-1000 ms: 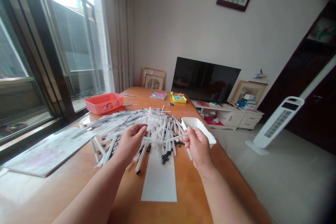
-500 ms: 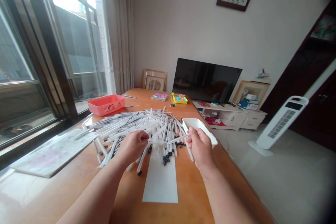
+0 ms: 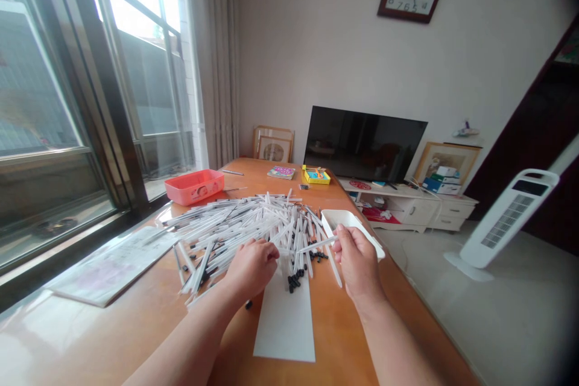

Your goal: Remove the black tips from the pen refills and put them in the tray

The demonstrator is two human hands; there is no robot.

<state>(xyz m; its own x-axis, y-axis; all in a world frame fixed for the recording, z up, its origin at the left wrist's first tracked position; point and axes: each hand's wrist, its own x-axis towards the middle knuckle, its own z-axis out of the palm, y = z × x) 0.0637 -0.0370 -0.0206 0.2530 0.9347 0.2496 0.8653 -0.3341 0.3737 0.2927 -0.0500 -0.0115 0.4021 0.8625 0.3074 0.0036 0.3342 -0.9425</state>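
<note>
My right hand (image 3: 357,259) pinches a slim whitish pen barrel (image 3: 318,245) between thumb and fingers, its free end pointing left toward the pile. My left hand (image 3: 253,265) hovers at the near side of the pile with its fingers curled; whatever they hold, if anything, is hidden. A large heap of clear and white pen barrels (image 3: 244,215) spreads across the table's middle. Several small black caps (image 3: 296,280) lie beside my left hand, partly on a white paper strip (image 3: 284,332). Another loose barrel (image 3: 333,266) rests just left of my right hand.
Behind my right hand stands a white tray (image 3: 326,215) near the table's right edge. A red plastic basket (image 3: 194,188) sits at the far left. There is a flat booklet (image 3: 113,265) on the left, with a small yellow box (image 3: 316,179) and a magazine (image 3: 281,172) farther back.
The view has turned slightly left. My left hand has shifted right and a little nearer, toward the black caps. My right hand keeps its pinch on the pen barrel.
</note>
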